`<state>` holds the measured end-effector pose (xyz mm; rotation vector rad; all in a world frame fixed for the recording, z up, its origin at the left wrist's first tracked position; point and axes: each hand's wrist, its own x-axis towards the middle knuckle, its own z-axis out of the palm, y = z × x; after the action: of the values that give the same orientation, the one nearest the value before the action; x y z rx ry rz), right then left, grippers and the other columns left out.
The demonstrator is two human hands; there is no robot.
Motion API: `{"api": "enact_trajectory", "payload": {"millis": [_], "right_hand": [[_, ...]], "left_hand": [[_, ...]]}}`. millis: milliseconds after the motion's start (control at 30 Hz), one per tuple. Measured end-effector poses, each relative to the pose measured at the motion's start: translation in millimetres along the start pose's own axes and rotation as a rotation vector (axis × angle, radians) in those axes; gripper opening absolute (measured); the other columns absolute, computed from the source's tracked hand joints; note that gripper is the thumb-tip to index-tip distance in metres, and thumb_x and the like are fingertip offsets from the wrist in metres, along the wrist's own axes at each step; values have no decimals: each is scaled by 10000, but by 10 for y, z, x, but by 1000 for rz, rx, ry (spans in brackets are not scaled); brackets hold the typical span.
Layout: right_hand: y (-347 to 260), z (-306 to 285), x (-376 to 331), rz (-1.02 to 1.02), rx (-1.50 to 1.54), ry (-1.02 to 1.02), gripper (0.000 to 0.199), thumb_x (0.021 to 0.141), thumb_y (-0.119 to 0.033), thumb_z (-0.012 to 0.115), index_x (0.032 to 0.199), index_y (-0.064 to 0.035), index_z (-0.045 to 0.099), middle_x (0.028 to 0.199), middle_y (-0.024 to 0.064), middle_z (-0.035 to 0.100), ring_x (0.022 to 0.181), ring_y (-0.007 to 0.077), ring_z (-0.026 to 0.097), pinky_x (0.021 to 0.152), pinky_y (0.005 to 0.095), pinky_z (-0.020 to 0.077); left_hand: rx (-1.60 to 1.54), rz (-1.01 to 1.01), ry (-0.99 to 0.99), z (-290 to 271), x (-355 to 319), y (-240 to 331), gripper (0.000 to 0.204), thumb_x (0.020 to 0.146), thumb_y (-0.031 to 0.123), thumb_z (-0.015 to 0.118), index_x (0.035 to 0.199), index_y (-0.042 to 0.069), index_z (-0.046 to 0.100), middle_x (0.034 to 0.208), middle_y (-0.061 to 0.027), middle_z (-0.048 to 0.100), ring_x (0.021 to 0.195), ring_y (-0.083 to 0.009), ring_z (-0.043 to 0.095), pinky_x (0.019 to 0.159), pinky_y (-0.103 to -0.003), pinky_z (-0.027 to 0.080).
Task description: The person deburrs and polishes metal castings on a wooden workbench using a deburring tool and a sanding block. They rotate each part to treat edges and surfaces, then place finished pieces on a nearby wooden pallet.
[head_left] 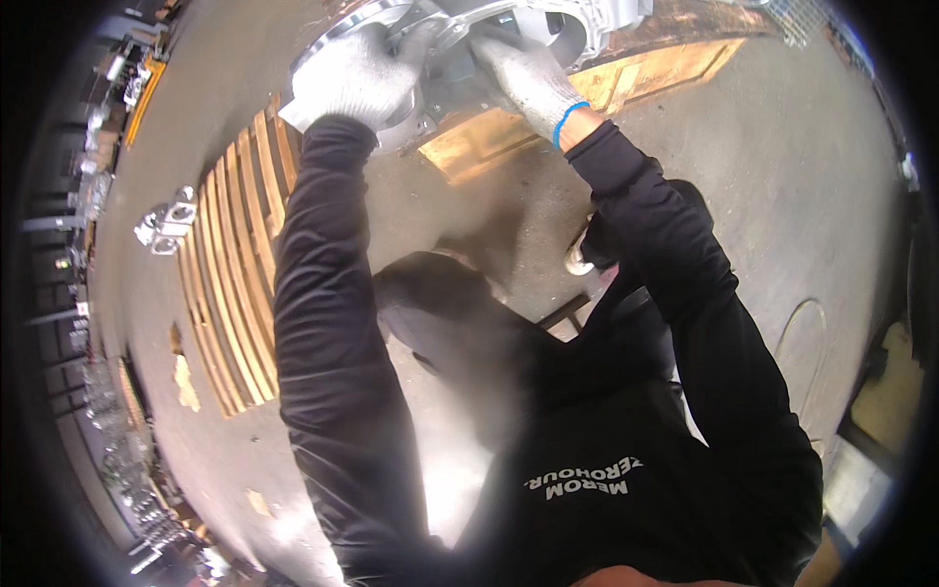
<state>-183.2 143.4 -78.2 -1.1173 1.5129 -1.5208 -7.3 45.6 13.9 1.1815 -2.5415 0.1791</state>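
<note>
At the top of the head view a large silvery metal casting (430,117), with a rounded rim and hollow openings, lies in front of me. My left hand (357,76), in a whitish knit glove, curls over its left side, the thumb toward the middle. Partly hidden are the other fingers of that hand. Gloved likewise, with a blue cuff edge, my right hand (528,78) reaches into the casting's middle. Its fingers are bent together against a shadowed part, and whether a small piece is between them cannot be made out.
Under the casting is a wooden crate or pallet (479,145). A slatted wooden pallet (235,264) lies on the floor to the left, with a smaller metal casting (168,223) at its far edge. Shelves of metal parts (108,401) line the left rim. My knees are below the casting.
</note>
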Motion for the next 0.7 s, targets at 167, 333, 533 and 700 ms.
{"api": "enact_trajectory", "payload": {"millis": [167,333,533,700], "right_hand": [[78,-350,-155,-149,-639,-17,250,1001,-213,629,1158,-40,718,928,167,735,770,325,687,740,379,563],[-44,-510,-288,-884,-1258,73,294,951,-188,622,1211,-113,734,1233,138,720,808,341,724,701,441,597],[-184,-539,33,-943,-1646,-55,231,951,-163,599,1117,-97,747,1260,107,711,752,307,704,648,445,578],[-398,-667,-220,-823,-1622,-218,249,928,-157,603,1103,-53,746,1288,163,695,797,305,728,682,437,595]], "left_hand": [[-150,122,-235,-231,-18,-77,785,986,765,458,1133,61,773,943,-203,780,937,-371,769,870,-454,601],[-221,-47,-70,-126,-149,35,646,958,732,528,1202,191,783,1035,-146,792,955,-337,762,882,-461,588],[-247,-76,-154,-71,-131,-17,622,967,660,536,1299,175,739,1183,-135,763,1085,-328,730,976,-462,559],[-210,-18,85,-12,-161,-29,866,987,790,425,1256,20,716,1038,-208,767,989,-361,744,897,-470,571]]}}
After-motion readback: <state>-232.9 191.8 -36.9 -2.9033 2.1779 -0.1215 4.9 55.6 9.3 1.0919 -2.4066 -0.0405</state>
